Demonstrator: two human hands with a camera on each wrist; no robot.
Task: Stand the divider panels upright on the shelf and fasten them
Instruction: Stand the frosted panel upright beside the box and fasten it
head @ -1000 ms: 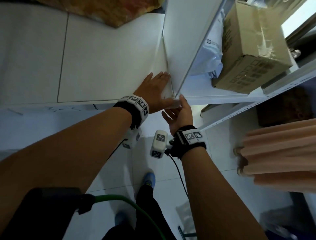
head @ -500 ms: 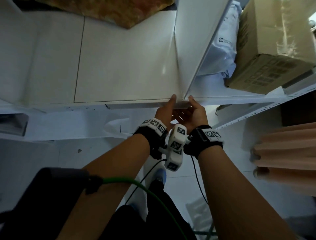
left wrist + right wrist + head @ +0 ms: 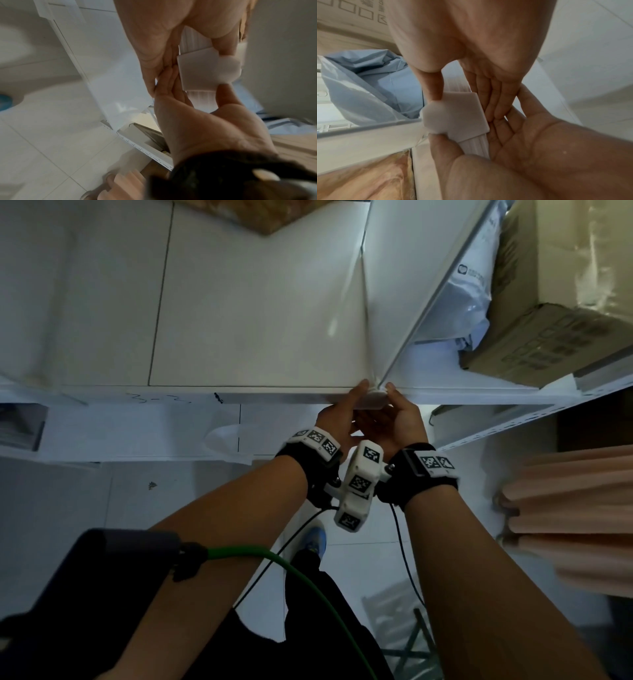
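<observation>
White flat plastic clip [image 3: 374,399] on shelf [image 3: 274,397] edge below upright divider panel [image 3: 404,285], left hand [image 3: 337,419] and right hand [image 3: 399,419] thumbs pinching it

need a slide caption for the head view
Both hands, left hand and right hand, press a white plastic clip onto the white shelf's front edge at the foot of the upright white divider panel.

The head view looks down over both forearms at the white metal shelf's [image 3: 260,397] front edge. Each wrist view faces fingertips-ward, very close; all three share the small white plastic clip [image 3: 374,400] [image 3: 199,70] [image 3: 464,116] there.
</observation>
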